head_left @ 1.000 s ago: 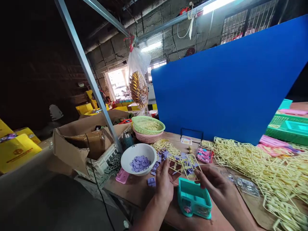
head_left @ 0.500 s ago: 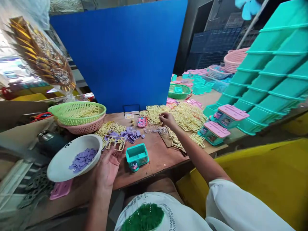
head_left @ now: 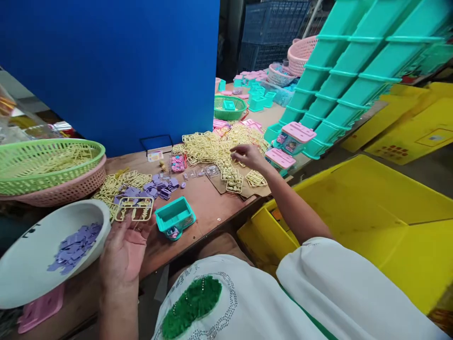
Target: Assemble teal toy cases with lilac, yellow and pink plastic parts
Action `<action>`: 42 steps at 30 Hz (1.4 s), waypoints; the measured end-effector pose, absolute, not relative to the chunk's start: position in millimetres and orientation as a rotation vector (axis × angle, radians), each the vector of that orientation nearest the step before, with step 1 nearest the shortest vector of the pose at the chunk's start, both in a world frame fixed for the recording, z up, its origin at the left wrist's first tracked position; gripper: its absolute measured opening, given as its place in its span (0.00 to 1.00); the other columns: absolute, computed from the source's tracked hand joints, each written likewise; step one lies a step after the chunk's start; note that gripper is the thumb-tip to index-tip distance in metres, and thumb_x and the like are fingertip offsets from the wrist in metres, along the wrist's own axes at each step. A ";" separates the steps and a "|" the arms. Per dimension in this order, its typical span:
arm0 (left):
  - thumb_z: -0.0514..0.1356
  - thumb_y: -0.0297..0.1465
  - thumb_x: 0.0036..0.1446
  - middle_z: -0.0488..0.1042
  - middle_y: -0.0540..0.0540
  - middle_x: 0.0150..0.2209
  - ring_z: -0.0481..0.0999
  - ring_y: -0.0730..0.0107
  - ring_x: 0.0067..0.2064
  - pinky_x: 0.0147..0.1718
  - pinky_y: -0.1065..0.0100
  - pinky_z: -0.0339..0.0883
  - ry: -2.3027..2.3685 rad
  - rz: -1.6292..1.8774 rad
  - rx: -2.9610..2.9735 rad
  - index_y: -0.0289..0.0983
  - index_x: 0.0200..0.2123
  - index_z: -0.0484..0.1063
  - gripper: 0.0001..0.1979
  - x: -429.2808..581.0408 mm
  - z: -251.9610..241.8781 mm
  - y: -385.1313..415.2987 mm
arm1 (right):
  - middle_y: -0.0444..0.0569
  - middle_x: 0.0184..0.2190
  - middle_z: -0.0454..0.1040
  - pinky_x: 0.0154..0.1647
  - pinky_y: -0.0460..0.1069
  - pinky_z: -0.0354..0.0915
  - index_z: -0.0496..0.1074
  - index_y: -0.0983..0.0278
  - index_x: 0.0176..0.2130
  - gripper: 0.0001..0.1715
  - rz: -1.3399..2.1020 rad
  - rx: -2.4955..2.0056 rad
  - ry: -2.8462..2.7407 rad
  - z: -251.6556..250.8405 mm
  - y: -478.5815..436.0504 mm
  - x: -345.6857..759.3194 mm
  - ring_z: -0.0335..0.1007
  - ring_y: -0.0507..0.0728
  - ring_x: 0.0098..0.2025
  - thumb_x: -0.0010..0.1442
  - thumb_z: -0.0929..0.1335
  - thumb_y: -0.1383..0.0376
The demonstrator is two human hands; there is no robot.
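My left hand (head_left: 123,250) is palm up, low on the left, gripping a cream plastic sprue frame (head_left: 135,209) with small moulded parts in it. Just right of it on the table stands a teal toy box (head_left: 176,217), uncovered at the top. Over the edge of a big heap of cream sprue frames (head_left: 203,145) is my right hand (head_left: 249,157), its fingers loosely bent and apart, with nothing visible in them. A few sprue frames with round parts (head_left: 231,179) lie below that hand. Purple plastic pieces (head_left: 148,189) are scattered beyond the left hand.
A white basin (head_left: 31,255) holding purple pieces stands at left, before a green basket (head_left: 46,184) stacked on a pink one. A blue panel (head_left: 116,66) rises behind. Pink-lidded toy boxes (head_left: 297,132) and tall teal stacks (head_left: 339,89) stand right, above yellow cartons (head_left: 354,203).
The view has turned to the right. My right hand has loosened from a pinch at the heap and shifted slightly. My left hand still holds the sprue frame.
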State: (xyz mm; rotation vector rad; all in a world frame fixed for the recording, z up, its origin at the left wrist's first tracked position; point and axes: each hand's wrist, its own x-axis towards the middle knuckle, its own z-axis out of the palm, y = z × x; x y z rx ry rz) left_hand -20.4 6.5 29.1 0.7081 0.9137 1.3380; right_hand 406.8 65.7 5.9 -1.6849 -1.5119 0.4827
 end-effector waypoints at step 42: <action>0.71 0.33 0.59 0.86 0.42 0.47 0.88 0.57 0.47 0.52 0.52 0.83 0.699 1.196 0.616 0.36 0.46 0.79 0.13 9.4 14.1 -0.6 | 0.43 0.23 0.73 0.24 0.47 0.71 0.79 0.63 0.29 0.28 0.920 -1.039 -1.201 22.2 36.5 223.9 0.68 0.50 0.24 0.49 0.80 0.42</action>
